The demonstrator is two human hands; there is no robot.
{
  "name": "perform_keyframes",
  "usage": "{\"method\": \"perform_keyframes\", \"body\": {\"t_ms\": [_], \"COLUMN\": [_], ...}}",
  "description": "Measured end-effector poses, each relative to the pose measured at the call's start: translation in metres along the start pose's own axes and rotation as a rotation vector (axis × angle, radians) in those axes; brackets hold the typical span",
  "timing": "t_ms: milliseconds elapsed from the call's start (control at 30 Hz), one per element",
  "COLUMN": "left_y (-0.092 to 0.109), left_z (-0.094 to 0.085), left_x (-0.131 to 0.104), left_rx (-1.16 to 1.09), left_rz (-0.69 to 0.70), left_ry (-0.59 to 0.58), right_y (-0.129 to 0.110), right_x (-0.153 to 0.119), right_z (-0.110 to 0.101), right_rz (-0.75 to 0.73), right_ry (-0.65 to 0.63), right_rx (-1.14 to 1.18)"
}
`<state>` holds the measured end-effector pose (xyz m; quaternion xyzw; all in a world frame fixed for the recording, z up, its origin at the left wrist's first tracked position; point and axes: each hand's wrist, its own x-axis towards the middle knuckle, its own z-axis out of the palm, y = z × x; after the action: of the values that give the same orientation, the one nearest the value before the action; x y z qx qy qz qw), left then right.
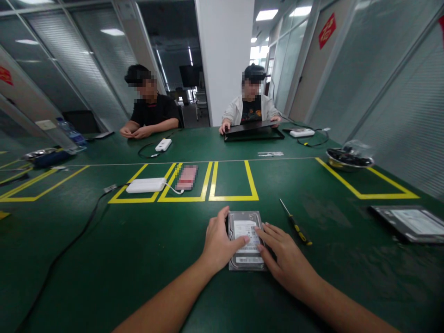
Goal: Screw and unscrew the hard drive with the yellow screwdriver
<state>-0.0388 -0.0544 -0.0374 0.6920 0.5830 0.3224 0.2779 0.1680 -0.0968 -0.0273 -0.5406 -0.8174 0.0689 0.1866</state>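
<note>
A silver hard drive (245, 231) with a white label lies flat on the green table in front of me. My left hand (220, 243) holds its left side, thumb across the label and fingers along the edge. On the opposite side, my right hand (282, 254) grips the right edge, with fingertips touching the top. The undersides of both hands are hidden. To the right of the drive lies a screwdriver (296, 226) with a yellow and black handle, its tip pointing away from me.
Another flat device (412, 222) with a white label lies at the right, near a metal bowl (349, 163) of dark parts. A white power bank (146, 185) is cabled to a phone (187, 177) inside yellow tape marks. Two people sit opposite; one holds a black panel (255, 127).
</note>
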Motion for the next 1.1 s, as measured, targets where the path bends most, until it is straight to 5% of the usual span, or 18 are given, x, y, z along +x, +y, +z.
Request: {"method": "perform_keyframes", "body": {"t_ms": [467,667,867,1100], "left_y": [0.007,0.007,0.006,0.005], "left_z": [-0.004,-0.007,-0.009,-0.007], "left_x": [0.0,0.0,-0.001,-0.002], "left_rx": [0.02,0.035,0.032,0.039], "left_rz": [-0.049,-0.041,-0.038,-0.03], "left_ry": [-0.027,-0.049,-0.055,-0.038], "right_y": [0.005,0.014,0.07,0.156], "right_x": [-0.002,0.002,-0.003,-0.026], "right_z": [-0.004,-0.026,-0.063,-0.104], "right_rz": [-0.04,-0.043,0.186,0.377], "right_ry": [0.035,0.033,0.07,-0.077], "right_rx": [0.018,-0.069,-0.348,-0.573]}}
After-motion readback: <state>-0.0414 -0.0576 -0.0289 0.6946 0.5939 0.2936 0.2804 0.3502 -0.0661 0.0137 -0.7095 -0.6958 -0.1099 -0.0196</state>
